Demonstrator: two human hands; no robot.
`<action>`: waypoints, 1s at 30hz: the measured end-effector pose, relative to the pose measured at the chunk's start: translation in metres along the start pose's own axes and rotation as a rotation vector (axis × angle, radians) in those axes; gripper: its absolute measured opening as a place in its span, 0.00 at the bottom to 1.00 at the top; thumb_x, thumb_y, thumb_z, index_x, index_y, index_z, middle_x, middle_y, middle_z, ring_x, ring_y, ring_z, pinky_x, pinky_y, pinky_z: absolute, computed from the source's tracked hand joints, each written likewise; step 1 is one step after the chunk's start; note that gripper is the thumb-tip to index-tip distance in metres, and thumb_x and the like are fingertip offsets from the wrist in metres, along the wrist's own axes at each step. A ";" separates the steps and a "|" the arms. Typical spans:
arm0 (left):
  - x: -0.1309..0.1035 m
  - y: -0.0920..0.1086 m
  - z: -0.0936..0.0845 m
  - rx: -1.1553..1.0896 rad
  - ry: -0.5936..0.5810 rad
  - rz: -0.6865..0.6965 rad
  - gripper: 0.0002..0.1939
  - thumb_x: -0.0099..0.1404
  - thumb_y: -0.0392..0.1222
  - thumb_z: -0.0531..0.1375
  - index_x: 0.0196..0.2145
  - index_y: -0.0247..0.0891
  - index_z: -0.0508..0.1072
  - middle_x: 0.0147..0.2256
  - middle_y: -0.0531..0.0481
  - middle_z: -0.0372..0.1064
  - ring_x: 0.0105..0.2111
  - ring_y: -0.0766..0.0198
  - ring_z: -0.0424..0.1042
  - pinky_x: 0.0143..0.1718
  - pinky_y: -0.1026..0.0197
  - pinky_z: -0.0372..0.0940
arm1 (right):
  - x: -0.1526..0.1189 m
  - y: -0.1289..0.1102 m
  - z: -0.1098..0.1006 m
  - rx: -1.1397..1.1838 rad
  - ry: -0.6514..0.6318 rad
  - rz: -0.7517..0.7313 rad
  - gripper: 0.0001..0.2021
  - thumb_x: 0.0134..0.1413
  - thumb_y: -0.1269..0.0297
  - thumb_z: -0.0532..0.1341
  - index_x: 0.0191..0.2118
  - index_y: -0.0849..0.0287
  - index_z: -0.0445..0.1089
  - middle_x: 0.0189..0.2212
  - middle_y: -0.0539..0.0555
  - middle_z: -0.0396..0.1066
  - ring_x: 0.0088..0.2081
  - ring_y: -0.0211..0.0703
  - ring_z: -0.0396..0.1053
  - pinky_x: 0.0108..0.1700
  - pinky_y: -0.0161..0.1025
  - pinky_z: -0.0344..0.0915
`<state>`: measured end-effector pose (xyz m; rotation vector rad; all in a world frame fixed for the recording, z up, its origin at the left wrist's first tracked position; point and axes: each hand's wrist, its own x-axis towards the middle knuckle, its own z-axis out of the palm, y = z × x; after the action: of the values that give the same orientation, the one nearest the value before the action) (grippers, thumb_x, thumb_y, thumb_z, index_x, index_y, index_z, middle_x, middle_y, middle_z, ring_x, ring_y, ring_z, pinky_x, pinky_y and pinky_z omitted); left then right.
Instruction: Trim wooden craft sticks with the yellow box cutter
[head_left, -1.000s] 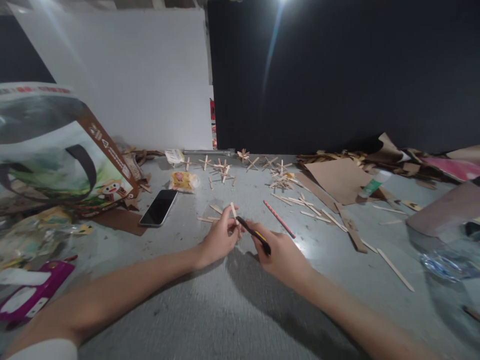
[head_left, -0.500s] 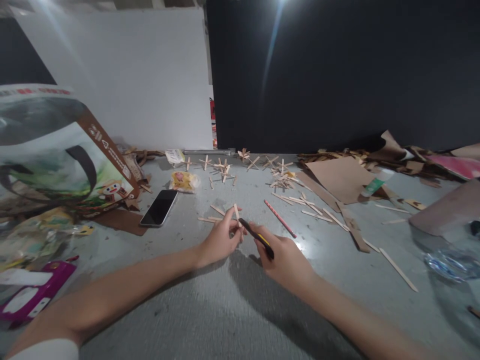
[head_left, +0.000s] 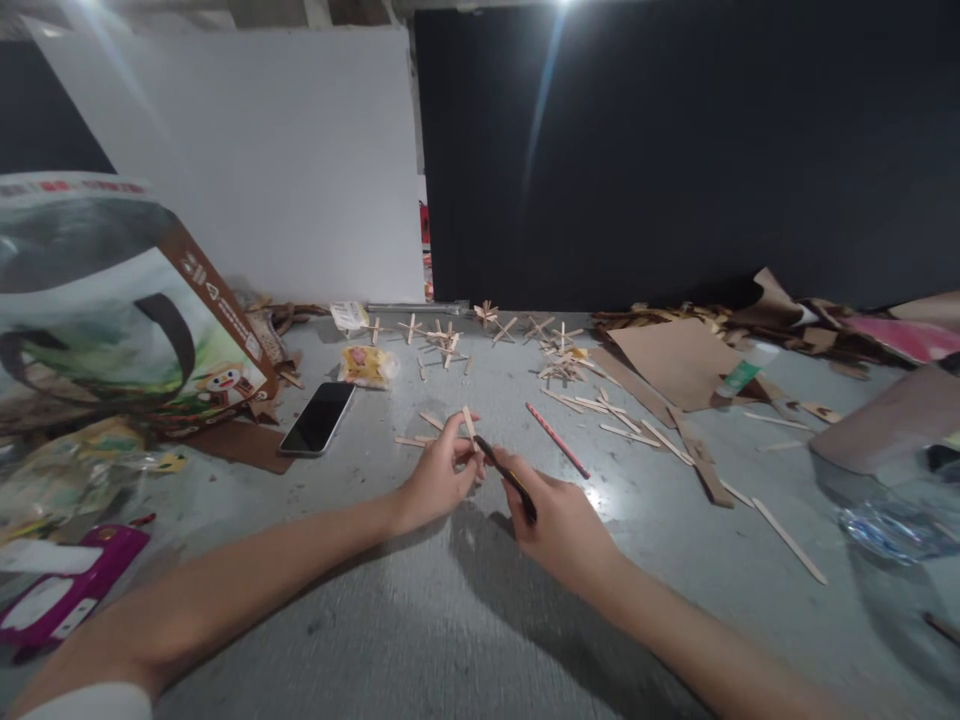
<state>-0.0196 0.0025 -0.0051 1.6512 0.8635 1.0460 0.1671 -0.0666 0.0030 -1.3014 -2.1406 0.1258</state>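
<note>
Compared with the earlier frame, the tool (head_left: pixel 516 484) sits turned slightly in the right hand (head_left: pixel 566 525), its yellow strip showing less, while the left hand (head_left: pixel 436 484) stays nearly in place. The left fingers pinch a wooden stick (head_left: pixel 469 422), which tilts upward above the table (head_left: pixel 337 630). The right fingers wrap round the black tool, its tip meeting or just beside the stick's lower part; I cannot tell which. A few loose sticks (head_left: pixel 411 441) lie just beyond the left hand. A red pencil (head_left: pixel 556 440) rests near the right hand. Farther back stand crossed sticks (head_left: pixel 450 346), and to the left lie a phone (head_left: pixel 318 418) and a yellow packet (head_left: pixel 367 366). Brown cardboard (head_left: pixel 666 360) lies at back right.
</note>
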 end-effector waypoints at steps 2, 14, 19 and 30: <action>0.000 0.001 0.001 -0.026 0.014 -0.007 0.26 0.67 0.49 0.65 0.57 0.39 0.61 0.26 0.56 0.72 0.27 0.64 0.72 0.33 0.61 0.67 | 0.001 0.000 -0.003 -0.007 -0.005 -0.008 0.23 0.68 0.70 0.48 0.64 0.60 0.68 0.34 0.58 0.82 0.24 0.46 0.76 0.25 0.37 0.55; 0.001 -0.002 -0.003 0.187 0.096 0.077 0.26 0.73 0.48 0.60 0.65 0.38 0.68 0.30 0.52 0.74 0.30 0.66 0.71 0.35 0.64 0.67 | 0.000 -0.004 -0.018 -0.002 -0.016 -0.008 0.22 0.71 0.67 0.49 0.65 0.56 0.65 0.42 0.58 0.83 0.26 0.46 0.79 0.25 0.37 0.57; -0.001 -0.006 -0.003 0.139 0.027 0.013 0.34 0.74 0.48 0.58 0.74 0.44 0.56 0.34 0.50 0.76 0.31 0.65 0.73 0.36 0.63 0.70 | 0.001 -0.009 -0.024 0.049 -0.017 0.082 0.21 0.69 0.67 0.50 0.63 0.57 0.67 0.32 0.54 0.83 0.21 0.46 0.76 0.23 0.37 0.54; 0.000 -0.004 0.002 -0.034 0.029 -0.104 0.36 0.71 0.46 0.62 0.73 0.43 0.60 0.29 0.53 0.75 0.29 0.66 0.74 0.35 0.63 0.71 | -0.010 -0.017 -0.013 -0.265 -0.088 0.113 0.30 0.64 0.72 0.55 0.71 0.58 0.61 0.36 0.57 0.82 0.25 0.47 0.78 0.22 0.37 0.53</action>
<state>-0.0175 0.0028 -0.0089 1.5495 0.9359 1.0098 0.1640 -0.0868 0.0150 -1.5949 -2.2145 -0.0576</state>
